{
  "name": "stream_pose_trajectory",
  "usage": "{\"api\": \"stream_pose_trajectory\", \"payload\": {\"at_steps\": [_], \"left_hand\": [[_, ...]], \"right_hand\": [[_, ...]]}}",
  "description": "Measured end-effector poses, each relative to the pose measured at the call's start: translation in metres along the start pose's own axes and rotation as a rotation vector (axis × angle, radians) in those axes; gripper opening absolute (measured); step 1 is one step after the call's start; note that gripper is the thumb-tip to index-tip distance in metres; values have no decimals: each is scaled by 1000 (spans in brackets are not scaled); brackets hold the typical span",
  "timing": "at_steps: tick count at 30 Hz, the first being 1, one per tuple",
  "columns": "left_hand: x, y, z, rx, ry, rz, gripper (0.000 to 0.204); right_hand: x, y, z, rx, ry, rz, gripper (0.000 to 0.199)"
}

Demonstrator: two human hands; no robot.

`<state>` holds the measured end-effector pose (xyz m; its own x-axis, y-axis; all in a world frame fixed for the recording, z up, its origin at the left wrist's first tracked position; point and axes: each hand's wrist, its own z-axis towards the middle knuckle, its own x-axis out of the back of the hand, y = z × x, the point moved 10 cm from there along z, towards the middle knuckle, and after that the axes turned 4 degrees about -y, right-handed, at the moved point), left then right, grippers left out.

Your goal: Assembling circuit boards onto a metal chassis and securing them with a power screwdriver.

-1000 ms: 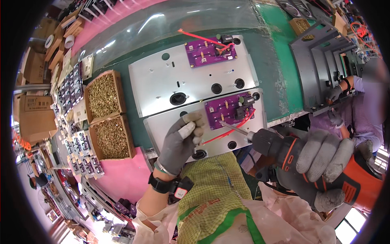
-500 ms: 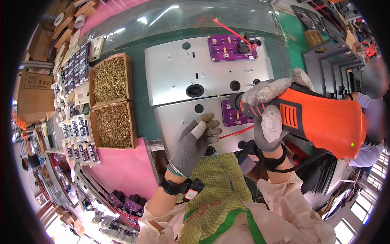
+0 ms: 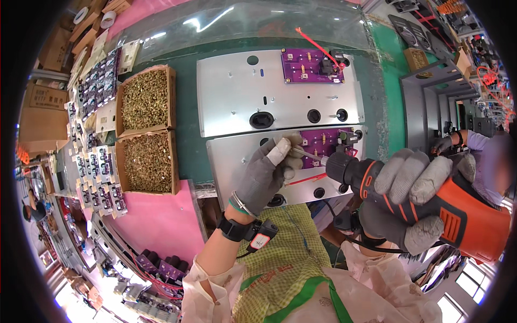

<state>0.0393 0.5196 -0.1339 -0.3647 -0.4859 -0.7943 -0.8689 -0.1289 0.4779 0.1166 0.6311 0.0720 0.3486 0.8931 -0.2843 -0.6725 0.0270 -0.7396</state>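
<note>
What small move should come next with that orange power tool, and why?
Perhaps tip the orange power tool upright over the nearer purple board: its bit points sideways across that board, tip at the left hand's fingers.

The right hand [image 3: 409,175] grips an orange-and-black power driver [image 3: 474,218]. Left of this grip, the bit [image 3: 309,154] extends to the left hand's fingers (both hands are gloved). Below the bit — a purple circuit board [image 3: 314,141] on a metal plate [image 3: 231,156]. Left of both hands — two cardboard trays [image 3: 173,102] of small brass-coloured parts [image 3: 145,99].
</note>
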Motion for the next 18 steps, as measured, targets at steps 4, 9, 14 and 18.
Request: {"api": "stream_pose_trajectory", "payload": {"at_steps": [4,9,14,18], "left_hand": [[-1,-5,0,-5,6,-70,28],[-7,-13,0,33,-67,-299,28],[-8,-15,0,63,-72,-340,30],[-2,-9,-2,66,7,-47,36]], "right_hand": [[6,-11,-2,12,94,-59,40],[-5,-16,2,75,-8,-10,41],[-14,-11,4,58,-97,38,45],[-15,-7,1,43,-109,57,50]]}}
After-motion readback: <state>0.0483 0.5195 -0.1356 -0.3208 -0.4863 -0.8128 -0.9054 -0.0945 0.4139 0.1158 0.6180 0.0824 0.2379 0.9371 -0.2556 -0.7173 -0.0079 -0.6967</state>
